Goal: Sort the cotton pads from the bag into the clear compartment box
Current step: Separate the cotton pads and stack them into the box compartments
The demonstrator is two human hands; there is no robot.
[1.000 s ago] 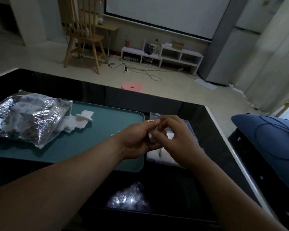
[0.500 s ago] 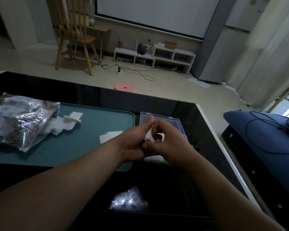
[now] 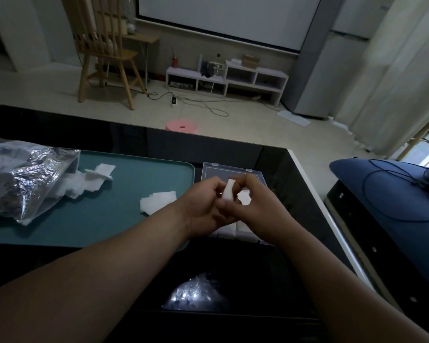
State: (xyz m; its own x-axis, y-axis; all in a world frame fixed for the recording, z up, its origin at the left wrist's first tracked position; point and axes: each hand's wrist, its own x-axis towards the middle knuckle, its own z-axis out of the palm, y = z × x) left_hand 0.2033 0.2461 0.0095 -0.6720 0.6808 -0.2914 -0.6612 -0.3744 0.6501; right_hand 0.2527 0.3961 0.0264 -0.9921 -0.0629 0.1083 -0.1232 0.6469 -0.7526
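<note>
The pad [image 3: 228, 194] stands on edge between the two hands, just above the box [image 3: 233, 169]; the left hand [image 3: 203, 206] and the right hand [image 3: 260, 209] both curl their fingers inward and pinch its lower part, leaving its top free. It looks thin, soft and nearly weightless, so it will likely fold under any squeeze and cling to skin or to a neighbouring layer; a light pinch at an edge or corner seems the best hold, with a thumb sliding to peel one sheet off. A white scrap [image 3: 244, 198] shows by the right fingers; whether it is held or lies in the box cannot be told. Packed pads [image 3: 229, 227] fill the box's near compartments; a loose pile [image 3: 157, 201] lies on the tray [image 3: 134, 226]; more pads spill from the bag [image 3: 22, 184] at its left.
</note>
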